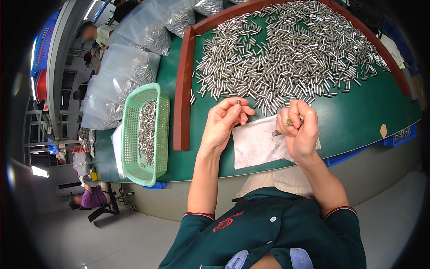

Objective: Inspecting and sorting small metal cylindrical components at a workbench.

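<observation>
My left hand (224, 121) pinches a short metal pin (238, 102) between thumb and fingertips, just in front of a wide heap of similar pins (277, 58). To its right, my right hand (299, 130) is closed in a fist round a small hand tool. The tool's flat grey tip (276, 133) sticks out on the left side of the fist; most of the rest is hidden by my fingers. A smudged white sheet (255, 148) lies on the green tabletop (345, 116) beneath both hands. The hands are apart.
Dark red wooden rails (181, 98) border the heap. A light green basket (126, 148) with metal pins stands left, beside clear bags (121, 76) of metal parts. Blue bins (345, 155) sit under the table's front edge. A seated person in purple (94, 197) is at far left.
</observation>
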`<state>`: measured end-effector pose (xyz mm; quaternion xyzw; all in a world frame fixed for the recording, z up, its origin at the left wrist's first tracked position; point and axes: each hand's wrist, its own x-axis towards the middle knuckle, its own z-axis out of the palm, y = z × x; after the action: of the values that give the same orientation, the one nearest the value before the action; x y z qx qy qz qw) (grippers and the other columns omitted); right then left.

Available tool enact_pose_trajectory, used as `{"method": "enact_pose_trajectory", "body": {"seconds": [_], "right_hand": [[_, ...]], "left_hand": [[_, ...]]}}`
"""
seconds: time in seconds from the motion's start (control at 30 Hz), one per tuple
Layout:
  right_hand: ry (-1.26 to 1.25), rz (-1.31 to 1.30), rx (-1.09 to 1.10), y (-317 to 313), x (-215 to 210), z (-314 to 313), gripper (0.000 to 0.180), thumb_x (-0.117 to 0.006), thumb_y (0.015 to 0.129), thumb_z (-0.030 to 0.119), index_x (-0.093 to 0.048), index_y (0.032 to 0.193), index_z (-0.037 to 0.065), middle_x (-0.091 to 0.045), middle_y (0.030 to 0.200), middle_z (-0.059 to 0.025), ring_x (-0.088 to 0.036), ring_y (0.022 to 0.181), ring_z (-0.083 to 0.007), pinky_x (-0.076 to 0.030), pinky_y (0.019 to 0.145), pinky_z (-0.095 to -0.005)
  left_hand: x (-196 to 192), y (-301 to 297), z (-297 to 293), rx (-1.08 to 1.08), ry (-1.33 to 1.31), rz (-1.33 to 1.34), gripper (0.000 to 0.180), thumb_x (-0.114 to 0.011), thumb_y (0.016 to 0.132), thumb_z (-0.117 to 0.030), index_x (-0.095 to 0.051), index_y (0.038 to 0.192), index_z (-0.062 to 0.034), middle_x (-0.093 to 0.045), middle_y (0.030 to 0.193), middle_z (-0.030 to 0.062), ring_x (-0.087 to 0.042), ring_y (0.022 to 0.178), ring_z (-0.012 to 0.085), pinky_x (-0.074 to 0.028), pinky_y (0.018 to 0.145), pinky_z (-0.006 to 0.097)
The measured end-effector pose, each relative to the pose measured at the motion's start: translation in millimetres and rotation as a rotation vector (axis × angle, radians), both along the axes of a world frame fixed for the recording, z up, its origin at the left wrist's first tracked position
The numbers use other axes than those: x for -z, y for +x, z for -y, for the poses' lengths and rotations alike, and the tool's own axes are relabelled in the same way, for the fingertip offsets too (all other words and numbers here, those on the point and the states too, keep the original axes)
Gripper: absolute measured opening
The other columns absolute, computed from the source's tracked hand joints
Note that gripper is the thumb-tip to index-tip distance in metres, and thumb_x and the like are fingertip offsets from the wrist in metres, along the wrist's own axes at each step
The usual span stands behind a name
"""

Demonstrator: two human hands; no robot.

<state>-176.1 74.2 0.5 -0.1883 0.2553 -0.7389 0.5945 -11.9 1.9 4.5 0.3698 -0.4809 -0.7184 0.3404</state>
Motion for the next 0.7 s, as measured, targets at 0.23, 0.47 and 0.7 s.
{"method": "enact_pose_trajectory", "body": {"seconds": [0.23, 0.47, 0.7], "right_hand": [[-0.01, -0.008, -0.004, -0.9, -0.4, -0.4, 0.036, -0.032, 0.086, 0.019, -0.026, 0.052, 0.01, -0.026, 0.048, 0.0018, -0.021, 0.042, -0.0063, -0.018, 0.039, -0.0216], [-0.005, -0.015, -0.001, -0.9, -2.3, -2.7, 0.036, -0.032, 0.086, 0.019, -0.026, 0.052, 0.01, -0.026, 0.048, 0.0014, -0.021, 0.042, -0.0061, -0.018, 0.039, -0.0215], [-0.026, 0.042, 0.015, -1.9, 2.6, -1.5, 0.034, -0.033, 0.085, 0.02, -0.027, 0.053, 0.01, -0.026, 0.046, 0.0011, -0.019, 0.042, -0.006, -0.017, 0.04, -0.022]], "left_hand": [[-1.4, -7.8, -4.5, -0.079, -0.324, 0.207, 0.015, -0.053, 0.082, -0.004, -0.06, 0.094, 0.0013, -0.059, 0.091, 0.0066, -0.052, 0.075, 0.0087, -0.043, 0.068, 0.022], [1.3, -7.0, -6.6, -0.093, -0.496, 0.286, 0.014, -0.056, 0.078, 0.0, -0.063, 0.09, 0.0004, -0.055, 0.089, 0.0054, -0.05, 0.076, 0.0099, -0.041, 0.066, 0.022], [-5.1, -24.6, -53.1, -0.004, -0.912, 0.649, 0.016, -0.061, 0.068, 0.003, -0.06, 0.084, 0.0001, -0.054, 0.074, 0.0118, -0.054, 0.064, 0.0255, -0.044, 0.057, 0.032]]}}
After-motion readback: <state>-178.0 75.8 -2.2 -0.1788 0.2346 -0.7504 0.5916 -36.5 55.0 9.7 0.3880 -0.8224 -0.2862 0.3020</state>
